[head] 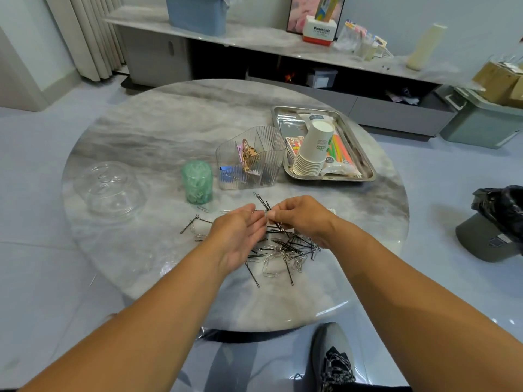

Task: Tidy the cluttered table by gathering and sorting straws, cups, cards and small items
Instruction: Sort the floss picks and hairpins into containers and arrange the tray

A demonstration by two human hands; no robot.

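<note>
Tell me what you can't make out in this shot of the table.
Head view only:
- Pins under the left hand: hidden by the palm.
- Green cup contents: blurred by tinted plastic.
- Paper cups print: too small.
- Cards in the tray: behind the cups.
- Right hand fingertips: curled away.

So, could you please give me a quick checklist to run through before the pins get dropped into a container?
1. Right hand pinches a bunch of black hairpins: ok.
2. Left hand open beside it: ok.
3. Clear divided organizer upright, open-topped: ok.
4. Pile sorted: not ok, hairpins and paper clips mixed.
5. Green cup has room: cannot tell.
6. Tray holds cups, straws: ok.
</note>
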